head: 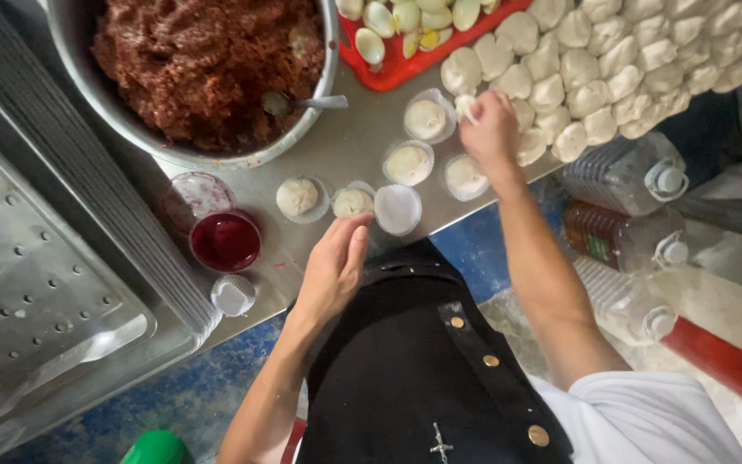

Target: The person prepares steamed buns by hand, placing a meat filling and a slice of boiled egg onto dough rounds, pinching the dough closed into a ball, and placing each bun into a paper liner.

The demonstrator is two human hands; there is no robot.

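My right hand (491,129) pinches a small dough ball (467,106) at the edge of a big pile of white dough balls (611,60). My left hand (332,262) lies flat at the steel table's near edge (337,146), holding nothing, its fingertips beside a dough ball in a paper liner (353,203) and an empty white liner (398,209). More liners with dough in them sit around: one (427,119), another (408,163), a third (465,176) under my right wrist, and one further left (298,198).
A large metal bowl of reddish-brown filling (208,60) holds a spoon (302,103). A red tray of egg halves (405,34) is behind. A cup of red liquid (226,241), stacked liners (234,295), a perforated metal tray (36,283) lie left. Oil bottles (629,176) stand on the floor.
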